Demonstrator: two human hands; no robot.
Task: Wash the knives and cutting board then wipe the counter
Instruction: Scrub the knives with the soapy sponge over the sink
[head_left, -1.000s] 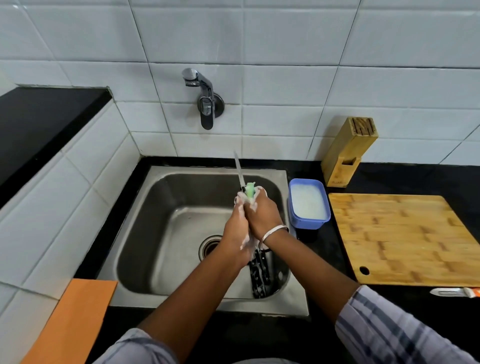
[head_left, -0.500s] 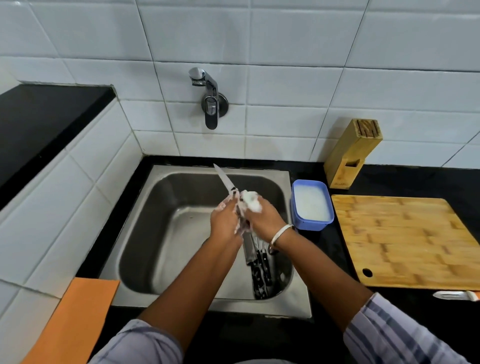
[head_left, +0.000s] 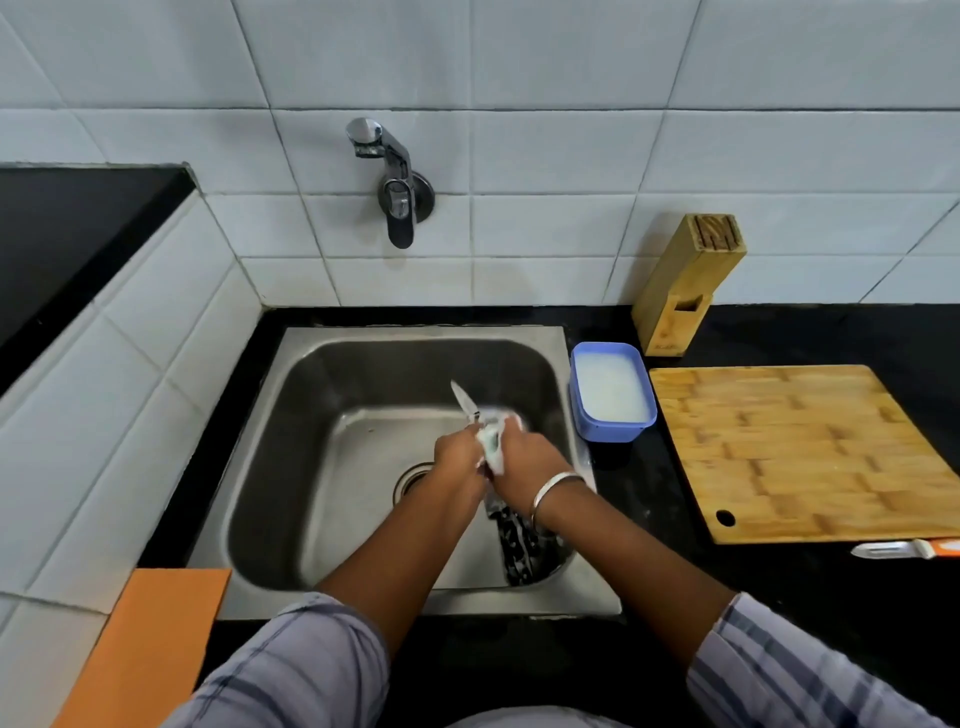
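Note:
Over the steel sink (head_left: 332, 597) my left hand (head_left: 457, 460) grips the handle of a small knife (head_left: 463, 399) whose blade points up and to the left. My right hand (head_left: 532, 462) presses a soapy white-green sponge (head_left: 492, 441) against the base of the blade. Several dark-handled knives (head_left: 519, 551) lie in the sink's right side, partly hidden under my right wrist. The wooden cutting board (head_left: 800, 452) lies flat on the black counter (head_left: 831, 613) to the right of the sink.
A blue tub of soapy water (head_left: 613, 389) stands between sink and board. Behind it is an empty wooden knife block (head_left: 685, 280). A white-orange tool (head_left: 904, 548) lies at the board's front edge. The wall tap (head_left: 396, 182) is off. An orange cloth (head_left: 150, 644) lies front left.
The knife has tipped from nearly upright to pointing up-left, and both hands have sunk lower over the sink. The sponge has slid down toward the handle end.

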